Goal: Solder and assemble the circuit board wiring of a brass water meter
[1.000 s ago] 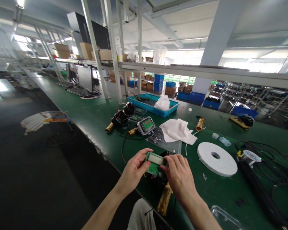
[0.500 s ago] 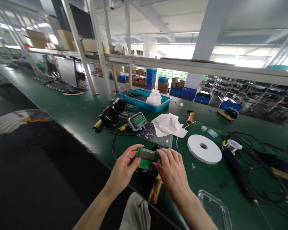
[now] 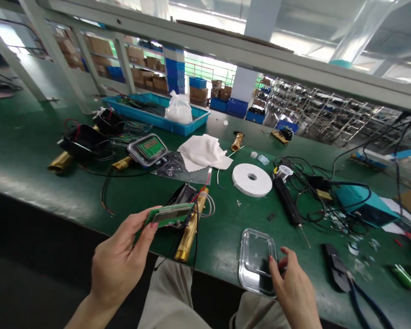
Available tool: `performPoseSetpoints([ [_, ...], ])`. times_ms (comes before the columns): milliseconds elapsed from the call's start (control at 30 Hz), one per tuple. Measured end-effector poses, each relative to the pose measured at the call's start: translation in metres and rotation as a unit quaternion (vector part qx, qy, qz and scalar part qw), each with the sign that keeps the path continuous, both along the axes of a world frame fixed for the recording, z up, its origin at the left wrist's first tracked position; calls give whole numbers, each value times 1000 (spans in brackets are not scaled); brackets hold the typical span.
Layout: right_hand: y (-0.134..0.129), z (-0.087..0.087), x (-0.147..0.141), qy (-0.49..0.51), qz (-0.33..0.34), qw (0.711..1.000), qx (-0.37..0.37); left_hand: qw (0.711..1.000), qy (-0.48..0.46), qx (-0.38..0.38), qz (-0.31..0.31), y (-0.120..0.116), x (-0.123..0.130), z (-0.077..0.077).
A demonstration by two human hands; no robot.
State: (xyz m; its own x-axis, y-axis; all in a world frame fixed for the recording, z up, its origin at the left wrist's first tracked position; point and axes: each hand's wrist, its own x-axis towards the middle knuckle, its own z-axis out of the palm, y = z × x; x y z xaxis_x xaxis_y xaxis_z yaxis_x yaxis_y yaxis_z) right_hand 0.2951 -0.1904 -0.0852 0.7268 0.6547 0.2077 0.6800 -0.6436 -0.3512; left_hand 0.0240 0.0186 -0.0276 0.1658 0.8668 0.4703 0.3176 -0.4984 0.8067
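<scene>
My left hand (image 3: pixel 123 256) is closed on the edge of a green circuit board (image 3: pixel 173 215) with a display panel, pinched between thumb and fingers and tilted. Behind the board, a black housing (image 3: pixel 185 194) sits on a brass pipe fitting (image 3: pixel 192 228), with red and grey wires beside it. At the right edge of a clear plastic cover (image 3: pixel 256 233), my right hand (image 3: pixel 291 278) has its thumb and fingers apart. The thumb tip overlaps the cover's rim; whether it presses there I cannot tell. The cover lies flat near the table's front edge.
A white tape roll (image 3: pixel 239 183), a white cloth (image 3: pixel 203 153) and a blue tray (image 3: pixel 150 119) lie farther back. To the right are a soldering iron (image 3: pixel 287 201), cables and cutting pliers (image 3: pixel 342 274). Assembled meters (image 3: pixel 149 150) stand on the left.
My right hand has left the circuit board and moved right to the clear cover. My left hand still holds the board, now tilted more on edge. The view has swung right and down.
</scene>
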Motion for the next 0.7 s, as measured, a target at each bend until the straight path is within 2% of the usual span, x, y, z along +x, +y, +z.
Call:
performPoseSetpoints([
  [133,22,8,-13,6,10,1000,17,999,11,22,31,-3,3,-1],
  [233,35,7,-20,-2,25,999,47,998,25,44,38,-5,4,-2],
  [367,40,2,-20,-3,41,997,60,998,21,52,22,-5,4,-8],
  [433,42,8,-21,-36,52,995,77,996,22,87,27,-3,4,-9],
  [500,47,24,-26,-60,74,990,104,987,22,158,11,-1,6,-9],
  [567,56,47,-37,-44,114,983,139,969,32,243,-28,-1,7,-8],
  [633,68,73,-54,-22,186,966,178,945,55,315,-67,-2,7,-8],
  [700,82,95,-73,-29,285,936,203,925,85,357,-102,-3,6,-11],
])
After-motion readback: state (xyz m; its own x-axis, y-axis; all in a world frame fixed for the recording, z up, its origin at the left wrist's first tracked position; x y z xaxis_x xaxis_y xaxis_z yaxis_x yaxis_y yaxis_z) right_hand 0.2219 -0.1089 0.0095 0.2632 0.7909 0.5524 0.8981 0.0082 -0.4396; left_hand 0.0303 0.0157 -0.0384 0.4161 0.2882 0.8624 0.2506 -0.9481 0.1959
